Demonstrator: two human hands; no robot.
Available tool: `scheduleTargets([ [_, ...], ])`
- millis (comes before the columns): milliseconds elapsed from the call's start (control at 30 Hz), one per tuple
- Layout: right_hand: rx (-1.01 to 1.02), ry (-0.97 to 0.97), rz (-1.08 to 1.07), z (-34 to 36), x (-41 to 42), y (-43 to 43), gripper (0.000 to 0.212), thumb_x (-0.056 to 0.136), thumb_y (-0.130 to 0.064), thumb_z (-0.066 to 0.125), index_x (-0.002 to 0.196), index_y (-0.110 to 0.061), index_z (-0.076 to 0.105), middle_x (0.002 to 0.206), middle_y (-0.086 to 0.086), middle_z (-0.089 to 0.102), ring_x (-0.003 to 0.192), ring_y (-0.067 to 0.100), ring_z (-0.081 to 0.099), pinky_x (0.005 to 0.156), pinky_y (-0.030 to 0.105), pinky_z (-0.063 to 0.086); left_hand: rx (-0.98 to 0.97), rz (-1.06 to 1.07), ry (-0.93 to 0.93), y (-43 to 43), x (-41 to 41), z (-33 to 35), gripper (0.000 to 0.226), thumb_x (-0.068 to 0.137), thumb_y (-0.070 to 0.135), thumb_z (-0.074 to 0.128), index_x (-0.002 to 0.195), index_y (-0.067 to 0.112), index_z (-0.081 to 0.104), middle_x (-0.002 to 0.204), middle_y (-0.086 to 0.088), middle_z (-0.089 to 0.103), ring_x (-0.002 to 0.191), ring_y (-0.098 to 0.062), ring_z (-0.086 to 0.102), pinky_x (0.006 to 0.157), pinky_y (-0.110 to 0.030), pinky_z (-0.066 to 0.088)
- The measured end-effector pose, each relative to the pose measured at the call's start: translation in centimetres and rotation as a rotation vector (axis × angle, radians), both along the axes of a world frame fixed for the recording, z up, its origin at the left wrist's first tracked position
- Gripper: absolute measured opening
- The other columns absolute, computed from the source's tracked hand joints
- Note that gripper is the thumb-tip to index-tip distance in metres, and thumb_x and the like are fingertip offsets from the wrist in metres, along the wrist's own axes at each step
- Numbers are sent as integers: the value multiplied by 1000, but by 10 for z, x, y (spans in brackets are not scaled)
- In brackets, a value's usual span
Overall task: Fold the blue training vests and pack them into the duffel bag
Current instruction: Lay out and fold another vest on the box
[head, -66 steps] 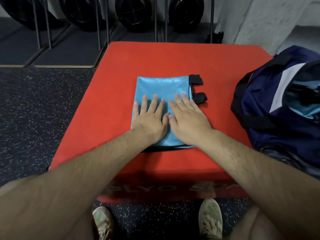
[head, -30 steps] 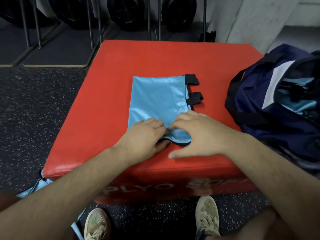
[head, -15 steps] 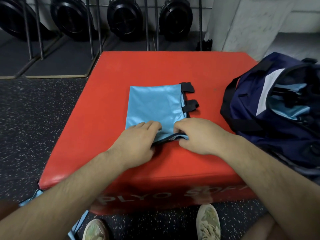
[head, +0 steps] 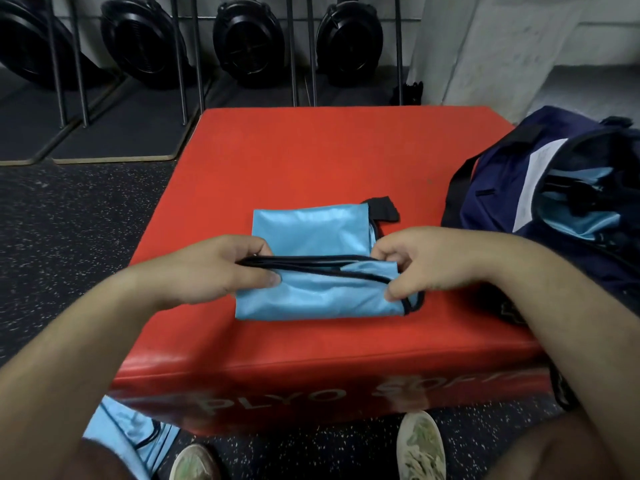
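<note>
The left hand [head: 214, 268] and right hand [head: 422, 261] pinch the blue vest [head: 311, 296] by its near edge. Lay it over the far half, corners matching.

A red plyo box [head: 311, 161] sits on speckled floor [head: 69, 220].

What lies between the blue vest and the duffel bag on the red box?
Head view: bare red box top between the vest and duffel bag; the right forearm crosses its near part.
</note>
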State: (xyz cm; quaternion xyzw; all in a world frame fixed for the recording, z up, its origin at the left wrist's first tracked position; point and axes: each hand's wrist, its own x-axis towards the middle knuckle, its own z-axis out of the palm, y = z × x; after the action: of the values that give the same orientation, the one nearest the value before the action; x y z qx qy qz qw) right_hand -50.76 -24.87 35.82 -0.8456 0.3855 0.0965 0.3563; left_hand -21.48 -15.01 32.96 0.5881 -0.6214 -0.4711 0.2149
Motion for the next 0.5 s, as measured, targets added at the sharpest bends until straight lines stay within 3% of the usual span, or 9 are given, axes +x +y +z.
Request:
scheduleTargets([
  [67,-2,-104,-76,0,2,-4,28,69,-34,73,93,-22,64,73,2,50,65,19,44,64,40,37,21,54,57,-2,3,5,12,91,14,69,87,7,60,68,5,53,62,-6,46,54,-15,38],
  [167,-87,-242,-212,-3,14,-12,31,72,-36,71,99,-24,65,92,8,71,82,33,65,81,50,53,-14,211,92,-12,5,2,13,93,13,65,82,14,59,67,6,57,62,-6,51,57,-20,41],
  [200,-156,-258,-247,-4,17,-14,26,78,-30,71,102,-24,65,100,8,73,90,32,67,85,47,54,-42,280,88,-18,7,-2,13,94,16,65,83,13,59,69,4,58,65,-8,53,59,-23,43],
  [333,-372,-274,-313,-18,31,-28,18,91,-18,64,108,-19,63,98,-1,70,91,22,65,75,31,46,-196,485,-69,-43,12,-22,24,90,38,67,88,15,60,72,2,60,66,-14,56,64,-37,47],
  [500,-487,-222,-384,-38,49,-44,41,99,-25,59,137,-19,47,134,6,60,121,24,56,90,26,39,-271,575,-279,-68,7,-32,26,97,38,59,90,13,55,72,2,52,63,-14,48,54,-31,33],
])
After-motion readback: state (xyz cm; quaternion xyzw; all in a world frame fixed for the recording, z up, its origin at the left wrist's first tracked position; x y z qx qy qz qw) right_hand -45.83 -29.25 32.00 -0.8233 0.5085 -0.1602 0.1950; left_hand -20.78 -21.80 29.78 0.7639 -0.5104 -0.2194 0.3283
